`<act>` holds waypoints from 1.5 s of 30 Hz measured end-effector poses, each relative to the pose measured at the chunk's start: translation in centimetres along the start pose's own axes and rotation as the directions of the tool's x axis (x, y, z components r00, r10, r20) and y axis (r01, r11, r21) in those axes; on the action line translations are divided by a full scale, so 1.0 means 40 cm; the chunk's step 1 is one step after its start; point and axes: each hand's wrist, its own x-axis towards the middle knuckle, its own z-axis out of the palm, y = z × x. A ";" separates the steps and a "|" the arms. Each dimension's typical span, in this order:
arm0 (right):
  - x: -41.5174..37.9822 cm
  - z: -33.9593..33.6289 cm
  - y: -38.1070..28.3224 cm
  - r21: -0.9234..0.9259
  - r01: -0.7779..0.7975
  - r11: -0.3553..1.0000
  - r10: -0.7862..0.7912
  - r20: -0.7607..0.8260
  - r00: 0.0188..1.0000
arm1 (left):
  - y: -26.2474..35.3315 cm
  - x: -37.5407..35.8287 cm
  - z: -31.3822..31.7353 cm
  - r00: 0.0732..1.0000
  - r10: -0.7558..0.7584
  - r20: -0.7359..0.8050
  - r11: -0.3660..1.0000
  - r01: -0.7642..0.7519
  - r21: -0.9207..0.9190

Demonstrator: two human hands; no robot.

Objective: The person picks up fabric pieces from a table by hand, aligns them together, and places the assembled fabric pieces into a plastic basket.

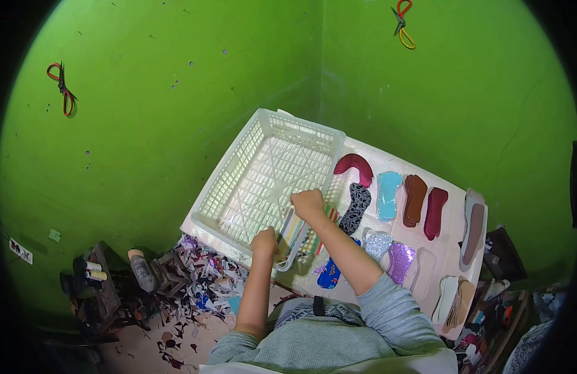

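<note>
A white plastic basket (229, 240) stands on the table in front of me. Inside its near right corner are striped strips (291, 229) of cut material. My left hand (264, 242) is closed at their lower left edge, over the near side of the basket. At their upper right end my right hand (309, 203) is also closed, its arm crossing the basket's right rim. Both hands appear to grip the striped strips, though the fingertips are hidden. More striped pieces (319, 240) show just outside the basket, partly behind my right forearm.
Stacks of cut pieces lie on the white table (388, 149): dark red (435, 213), brown (415, 199), light blue (388, 194), black patterned (355, 209) and purple glitter (400, 262). Scraps (207, 274) litter the floor. Scissors (62, 88) hang on the green wall.
</note>
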 end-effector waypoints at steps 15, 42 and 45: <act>-0.001 0.016 0.007 0.094 0.022 0.995 -0.010 -0.125 0.992 | -0.007 0.026 0.027 0.959 0.228 0.171 0.971 -0.236 0.030; -0.390 0.128 0.088 0.883 0.101 0.459 0.501 -0.351 0.791 | 0.178 -0.243 0.107 0.520 0.552 -0.652 0.520 -0.826 -0.219; -0.416 0.134 0.085 0.887 0.051 0.460 0.522 -0.316 0.792 | 0.184 -0.184 0.186 0.535 0.579 -0.615 0.613 -0.783 -0.105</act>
